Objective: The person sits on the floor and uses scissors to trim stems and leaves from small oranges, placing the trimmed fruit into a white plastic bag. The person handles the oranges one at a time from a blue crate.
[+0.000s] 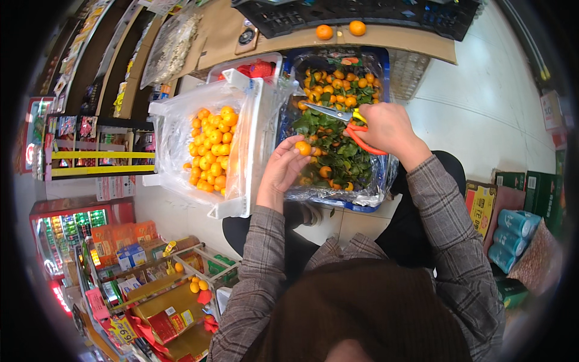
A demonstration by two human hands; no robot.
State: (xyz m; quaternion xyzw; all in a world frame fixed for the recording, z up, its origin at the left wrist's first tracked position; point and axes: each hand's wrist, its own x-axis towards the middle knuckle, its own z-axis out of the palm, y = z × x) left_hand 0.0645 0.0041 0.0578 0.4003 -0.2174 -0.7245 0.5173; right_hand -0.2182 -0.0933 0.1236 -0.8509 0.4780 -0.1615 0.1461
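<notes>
My left hand holds a small mandarin orange between thumb and fingers, over the near left part of a blue crate lined with clear plastic. In my right hand is a pair of scissors with red and yellow handles; the blades point left above the fruit, and they look slightly parted. Mandarins with green leaves fill the crate. To its left, a white foam box lined with clear plastic holds a heap of leafless mandarins.
Beyond the crates runs a cardboard-covered surface with two mandarins and a black plastic crate. A tray with red netted goods stands behind the foam box. Shop shelves are at left; blue shrink-wrapped cans stand at right.
</notes>
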